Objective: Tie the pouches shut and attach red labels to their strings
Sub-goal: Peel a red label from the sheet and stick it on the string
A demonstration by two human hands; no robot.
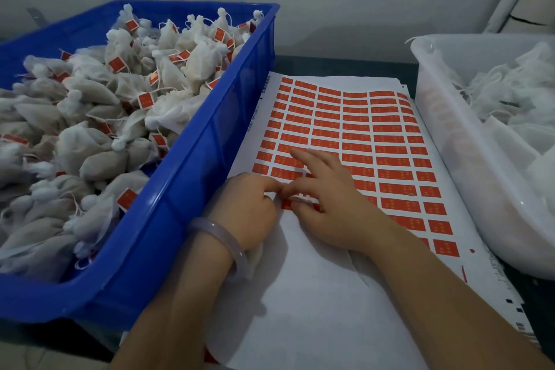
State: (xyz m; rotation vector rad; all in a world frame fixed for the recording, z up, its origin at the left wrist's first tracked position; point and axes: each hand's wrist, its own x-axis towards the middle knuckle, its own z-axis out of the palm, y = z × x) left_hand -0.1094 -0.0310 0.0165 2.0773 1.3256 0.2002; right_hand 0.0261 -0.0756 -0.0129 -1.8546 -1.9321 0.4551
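**Both hands are meeting over a label at the sheet's near edge**

The person's left hand (pixel 249 207) and right hand (pixel 330 201) are coming together fingertip to fingertip on the label sheet (pixel 315 294), at the near left corner of its red grid.

The left hand is lying curled, its thumb and forefinger pressing together towards the right hand. A bit of white cloth is showing under its heel, which looks like a pouch (pixel 256 260) tucked in the palm. Whether a string is running between its fingertips is too small to tell. A pale bracelet (pixel 222 237) is sitting on that wrist.

The right hand is pinching a red label (pixel 300 201) between the thumb and the bent fingers, while its forefinger is stretching out flat across the rows of labels farther up the sheet.

The sheet is lying between two containers. On the left, the blue crate (pixel 180 189) is holding a heap of tied pouches (pixel 99 159), many of them carrying red tags on their strings. On the right, the white tub (pixel 450 144) is holding loose pouches (pixel 510 84) with no red showing on them.
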